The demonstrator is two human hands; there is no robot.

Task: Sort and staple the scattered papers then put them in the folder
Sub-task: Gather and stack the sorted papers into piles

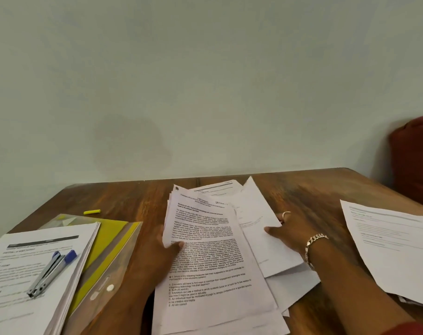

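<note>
Wooden table [138,197]: far left, stapler [51,274] atop a paper stack [24,286], yellow folder [109,240] beneath; left hand [157,252] pinches the printed sheaf [205,257], thumb on top; right hand [288,233] lies flat, fingers straight, on loose sheets [266,238]; another page [394,243] far right

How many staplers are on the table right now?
1. The stapler lies on the paper stack at the left, over the folder. Loose papers could hide another.
</note>
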